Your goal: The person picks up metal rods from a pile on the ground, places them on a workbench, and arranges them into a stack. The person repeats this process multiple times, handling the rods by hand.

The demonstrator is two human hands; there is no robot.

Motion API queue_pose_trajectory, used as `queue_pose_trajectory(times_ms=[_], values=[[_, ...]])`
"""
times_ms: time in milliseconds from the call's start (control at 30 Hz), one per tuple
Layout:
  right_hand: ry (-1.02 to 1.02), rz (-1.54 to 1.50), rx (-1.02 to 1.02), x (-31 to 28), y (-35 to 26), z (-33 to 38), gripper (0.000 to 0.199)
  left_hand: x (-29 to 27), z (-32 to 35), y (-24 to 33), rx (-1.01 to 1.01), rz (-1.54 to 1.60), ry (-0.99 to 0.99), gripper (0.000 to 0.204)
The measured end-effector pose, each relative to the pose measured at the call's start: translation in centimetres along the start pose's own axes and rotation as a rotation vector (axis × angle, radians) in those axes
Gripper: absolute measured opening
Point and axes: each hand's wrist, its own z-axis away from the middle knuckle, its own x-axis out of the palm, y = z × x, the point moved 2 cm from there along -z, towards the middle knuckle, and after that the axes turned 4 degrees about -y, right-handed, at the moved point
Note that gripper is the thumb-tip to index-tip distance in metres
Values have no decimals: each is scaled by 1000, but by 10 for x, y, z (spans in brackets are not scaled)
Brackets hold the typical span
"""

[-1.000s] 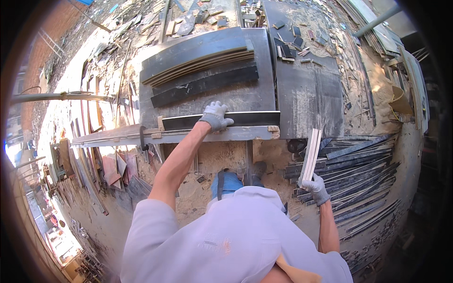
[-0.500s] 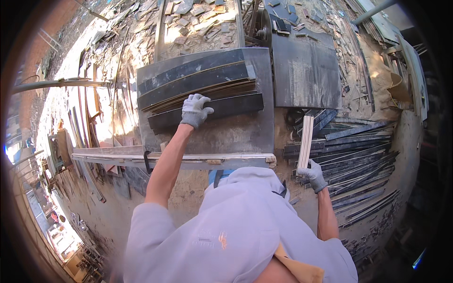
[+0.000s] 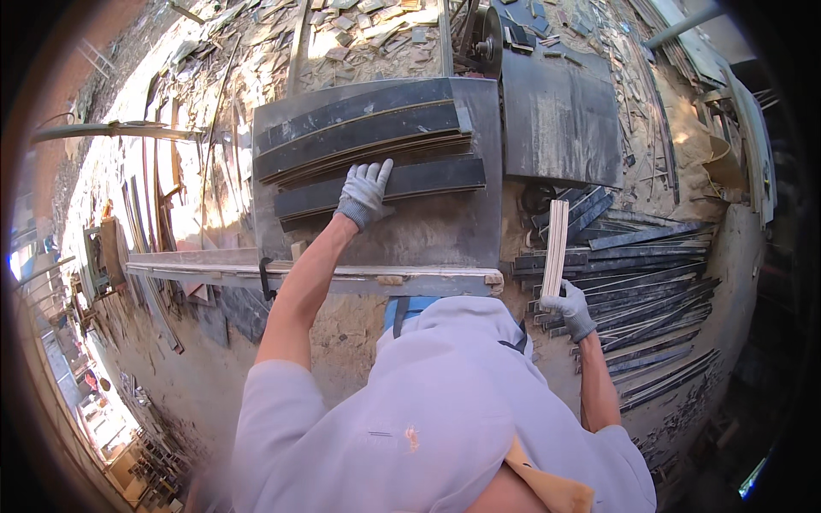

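Two gloved hands: left hand (image 3: 364, 193) flat, fingers spread on dark strip (image 3: 380, 186), frame centre; right hand (image 3: 570, 309) gripping pale slat (image 3: 556, 246) at lower end. Strips look thin, stiff, light; grab mid-length.

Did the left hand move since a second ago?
Yes. The left hand moved away from the person, from the long rail at the table's near edge onto the dark strips.

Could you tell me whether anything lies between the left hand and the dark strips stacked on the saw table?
Nothing visible does: the gloved left hand already rests on the nearest dark strip on the saw table. The right hand grips a pale wooden strip upright, off to the side.
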Motion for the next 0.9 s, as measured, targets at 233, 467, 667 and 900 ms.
queue_pose_trajectory(times_ms=[233,467,667,900], values=[[-29,-59,107,-6,-7,19,73,-14,-8,-9,27,154,-50,85],[9,-104,114,1,-5,25,73,10,-6,-5,88,95,177,103],[30,-62,85,11,-1,15,72,13,-14,-9,88,64,-45,92],[44,-107,66,18,12,8,70,26,0,9,121,82,31,87]])
